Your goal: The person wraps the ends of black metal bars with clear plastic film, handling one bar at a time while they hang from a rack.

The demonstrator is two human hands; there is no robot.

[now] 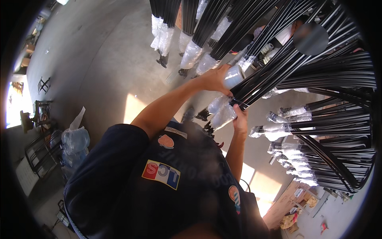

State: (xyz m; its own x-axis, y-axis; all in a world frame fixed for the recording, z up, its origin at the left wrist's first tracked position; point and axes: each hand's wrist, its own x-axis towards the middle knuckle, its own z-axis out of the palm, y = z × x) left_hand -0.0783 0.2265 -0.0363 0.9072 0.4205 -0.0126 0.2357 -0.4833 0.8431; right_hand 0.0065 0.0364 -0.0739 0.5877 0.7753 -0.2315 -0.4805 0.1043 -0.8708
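Note:
My left hand is wrapped round a roll of clear stretch film, its fingers over the roll's near side. Just beside it, a bundle of thin black tubes runs from my hands up to the far right. My right hand grips this bundle near its lower end, the thumb pressed on the tubes. Clear film covers the ends below my hands, and dark fittings stick out of it. The fingers of my right hand are partly hidden behind the bundle.
More black tube bundles with film-wrapped ends stand at the far side, and others lie stacked at right. Another person is behind the tubes. Film-wrapped blue bottles and a black metal frame stand at left.

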